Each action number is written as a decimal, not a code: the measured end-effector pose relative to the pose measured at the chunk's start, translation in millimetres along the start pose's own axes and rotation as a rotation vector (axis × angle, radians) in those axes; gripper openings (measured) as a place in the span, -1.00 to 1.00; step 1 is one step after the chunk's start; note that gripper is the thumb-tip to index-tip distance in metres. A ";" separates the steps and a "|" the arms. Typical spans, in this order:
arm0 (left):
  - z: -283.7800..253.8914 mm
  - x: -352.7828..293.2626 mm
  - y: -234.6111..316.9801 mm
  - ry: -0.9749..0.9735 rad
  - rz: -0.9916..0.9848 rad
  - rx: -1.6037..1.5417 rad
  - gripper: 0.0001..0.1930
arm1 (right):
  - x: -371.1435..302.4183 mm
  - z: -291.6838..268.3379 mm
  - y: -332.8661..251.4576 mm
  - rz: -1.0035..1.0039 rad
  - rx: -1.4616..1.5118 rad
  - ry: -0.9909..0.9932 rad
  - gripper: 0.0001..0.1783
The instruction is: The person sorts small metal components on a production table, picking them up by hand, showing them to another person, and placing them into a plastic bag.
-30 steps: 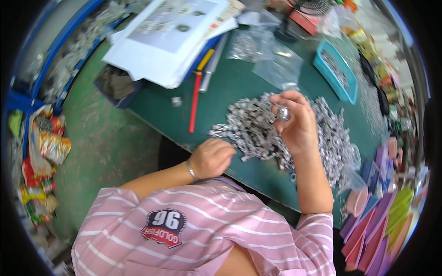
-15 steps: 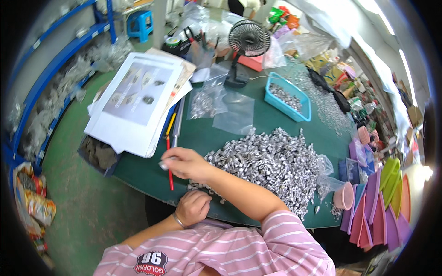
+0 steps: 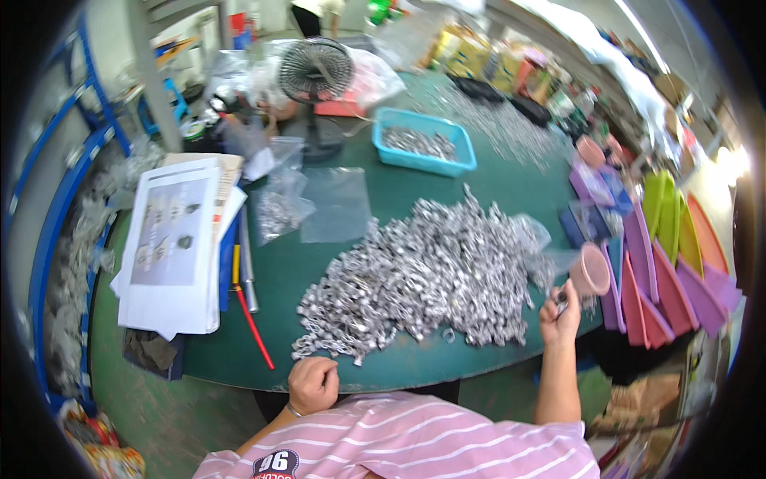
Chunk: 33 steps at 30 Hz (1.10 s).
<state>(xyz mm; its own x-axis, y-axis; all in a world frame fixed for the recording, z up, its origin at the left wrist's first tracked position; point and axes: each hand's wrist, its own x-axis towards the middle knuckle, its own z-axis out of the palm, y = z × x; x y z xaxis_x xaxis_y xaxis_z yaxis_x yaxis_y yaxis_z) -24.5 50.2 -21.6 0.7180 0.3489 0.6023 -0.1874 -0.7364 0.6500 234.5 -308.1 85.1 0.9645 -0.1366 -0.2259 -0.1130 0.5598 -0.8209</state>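
Note:
A large heap of small silvery metal pieces (image 3: 423,271) covers the middle of the green table (image 3: 351,327). At the right end of the heap my right hand (image 3: 560,315) is closed on a small metal piece (image 3: 562,298), just below a pink cup (image 3: 591,271). Whether hand and cup touch, I cannot tell. My left hand (image 3: 313,385) rests curled at the table's near edge, by the heap's lower left. Its fingers are folded in, and anything inside them is hidden.
Left of the heap lie printed sheets (image 3: 171,255), a red and yellow pen (image 3: 254,327) and clear plastic bags (image 3: 335,205). Behind stand a black fan (image 3: 316,76) and a blue basket (image 3: 423,164) of metal pieces. Colourful plastic bins (image 3: 638,271) stand at the right.
My right hand has swung from above the pen on the left across to the pink cup on the right. My left hand stays curled at the near edge. The view has turned rightward.

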 end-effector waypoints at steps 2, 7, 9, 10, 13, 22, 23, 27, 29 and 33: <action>1.6 1.2 -2.8 -0.010 0.007 0.083 -0.89 | 18.4 -37.5 -7.1 -0.219 -0.166 0.110 -0.77; -0.2 -11.6 -3.7 -0.026 -0.107 0.068 -0.88 | 53.6 -75.7 -1.8 -0.389 -0.763 0.445 -0.70; 2.1 -9.2 -2.6 -0.049 -0.111 0.043 -0.87 | 70.4 -104.3 11.2 -0.699 -1.152 0.462 -0.75; 2.4 -8.4 -1.8 -0.058 -0.122 0.042 -0.87 | 75.5 -112.0 13.1 -0.719 -1.247 0.458 -0.77; 0.1 -6.8 -2.5 -0.054 -0.119 0.079 -0.87 | 89.1 -110.2 28.0 -0.801 -1.432 0.351 -0.84; -5.5 8.3 9.6 -0.116 -0.165 0.096 -0.66 | 101.4 -112.8 58.4 -0.833 -1.503 0.330 -0.71; -5.8 12.6 13.5 -0.119 -0.176 0.100 -0.61 | 95.5 -104.2 56.9 -0.802 -1.514 0.301 -0.74; -3.5 14.6 8.9 -0.215 -0.218 0.221 -0.62 | 77.3 -90.5 55.4 -0.851 -1.583 0.292 -0.73; -2.1 20.5 2.7 -0.226 -0.249 0.202 -0.68 | 75.6 -82.3 54.1 -0.964 -1.575 0.385 -0.68; -2.0 28.3 8.3 -0.202 -0.222 0.194 -0.77 | 41.2 -28.6 53.2 -1.329 -1.453 0.133 -0.69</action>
<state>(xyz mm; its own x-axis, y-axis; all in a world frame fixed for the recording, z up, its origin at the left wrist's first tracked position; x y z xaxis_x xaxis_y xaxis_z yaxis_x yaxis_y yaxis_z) -7.1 55.1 1.8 0.8484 0.4058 0.3398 0.1052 -0.7585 0.6431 261.4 -307.3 17.2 0.5773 0.0783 0.8128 0.3981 -0.8961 -0.1964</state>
